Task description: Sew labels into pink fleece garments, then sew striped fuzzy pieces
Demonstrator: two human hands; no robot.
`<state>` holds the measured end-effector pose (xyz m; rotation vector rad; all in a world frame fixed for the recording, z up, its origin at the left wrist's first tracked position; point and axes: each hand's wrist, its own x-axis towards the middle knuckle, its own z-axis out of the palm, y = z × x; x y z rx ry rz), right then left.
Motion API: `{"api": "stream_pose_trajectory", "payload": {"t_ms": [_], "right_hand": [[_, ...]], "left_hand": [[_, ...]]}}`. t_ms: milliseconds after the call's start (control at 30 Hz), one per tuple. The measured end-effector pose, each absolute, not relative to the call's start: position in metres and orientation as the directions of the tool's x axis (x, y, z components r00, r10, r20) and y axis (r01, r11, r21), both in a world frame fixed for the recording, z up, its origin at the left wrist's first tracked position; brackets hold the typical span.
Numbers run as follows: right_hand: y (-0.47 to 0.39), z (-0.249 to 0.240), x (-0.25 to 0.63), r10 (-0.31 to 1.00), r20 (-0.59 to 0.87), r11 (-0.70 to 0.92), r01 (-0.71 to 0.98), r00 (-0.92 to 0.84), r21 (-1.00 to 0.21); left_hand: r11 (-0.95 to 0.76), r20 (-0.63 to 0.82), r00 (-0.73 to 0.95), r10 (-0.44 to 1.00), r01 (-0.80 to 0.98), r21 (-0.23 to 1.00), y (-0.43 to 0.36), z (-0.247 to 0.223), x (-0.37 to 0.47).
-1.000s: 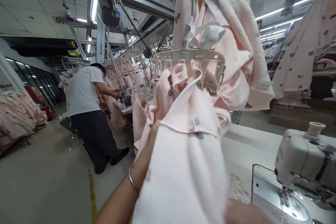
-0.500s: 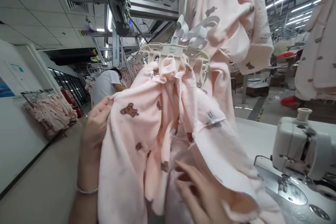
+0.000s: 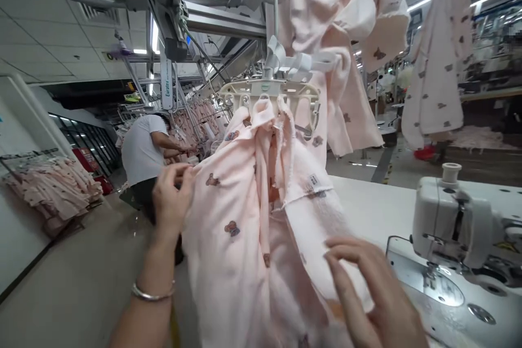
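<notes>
A pale pink garment [image 3: 228,196] printed with small brown bears hangs from a cream plastic clip hanger [image 3: 265,88] in the middle of the head view. My left hand [image 3: 173,196], with a bangle on its wrist, pinches the garment's left edge at shoulder height. My right hand [image 3: 375,283] is low on the right, in front of the garment's paler turned-out panel. Its thumb and forefinger are apart, with nothing seen between them. A small printed label [image 3: 313,179] shows on the panel above a rough seam. White strips [image 3: 302,61] are looped over the hanger.
A white sewing machine [image 3: 444,223] stands on a white table [image 3: 359,201] to the right. More pink garments [image 3: 318,5] hang behind the hanger, beneath metal rails. At the left, a person in a white shirt [image 3: 141,144] bends near a garment rack [image 3: 44,190].
My right hand has drawn back to the right, from the garment's lower middle to its right side. The left hand still holds the edge. The view has shifted to the right.
</notes>
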<state>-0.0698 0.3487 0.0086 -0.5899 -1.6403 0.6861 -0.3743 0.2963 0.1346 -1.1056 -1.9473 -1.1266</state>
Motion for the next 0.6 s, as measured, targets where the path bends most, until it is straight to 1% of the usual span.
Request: {"api": "stream_pose_trajectory", "payload": {"t_ms": [33,100,167,233,267,367,433,467,533,600], "right_hand": [[0.357,-0.001,-0.066,0.687,0.718,0.725,0.155,-0.11,-0.671],[0.372,-0.026,-0.06,0.669,0.739,0.708,0.377,-0.085,-0.597],[0.383,-0.055,-0.054,0.693,0.71,0.657,0.511,-0.121,-0.554],[0.389,-0.081,-0.047,0.744,0.645,0.601,0.598,-0.177,-0.53],[0.39,-0.092,-0.043,0.771,0.604,0.576,0.624,-0.201,-0.528],[0.391,-0.111,-0.039,0.834,0.486,0.523,0.649,-0.26,-0.552],[0.385,-0.116,-0.046,0.823,0.458,0.557,0.636,-0.336,-0.534],[0.381,-0.116,-0.051,0.803,0.457,0.591,0.61,-0.382,-0.528],[0.369,-0.115,-0.061,0.745,0.479,0.667,0.506,-0.464,-0.547],[0.357,-0.112,-0.065,0.718,0.479,0.686,0.398,-0.505,-0.609]], "left_hand": [[0.28,0.785,-0.457,0.419,0.887,0.367,0.304,0.116,-0.368],[0.278,0.668,-0.459,0.586,0.888,0.367,0.318,0.077,-0.357],[0.276,0.555,-0.44,0.706,0.893,0.357,0.325,0.047,-0.354],[0.28,0.504,-0.427,0.751,0.897,0.343,0.324,0.037,-0.36],[0.29,0.506,-0.433,0.746,0.896,0.337,0.32,0.04,-0.366],[0.336,0.585,-0.473,0.659,0.881,0.334,0.309,0.065,-0.384],[0.349,0.612,-0.488,0.622,0.873,0.342,0.308,0.077,-0.391],[0.352,0.605,-0.49,0.628,0.872,0.341,0.31,0.077,-0.391],[0.363,0.558,-0.48,0.677,0.877,0.315,0.317,0.067,-0.384],[0.393,0.512,-0.468,0.72,0.883,0.255,0.322,0.056,-0.374]]}}
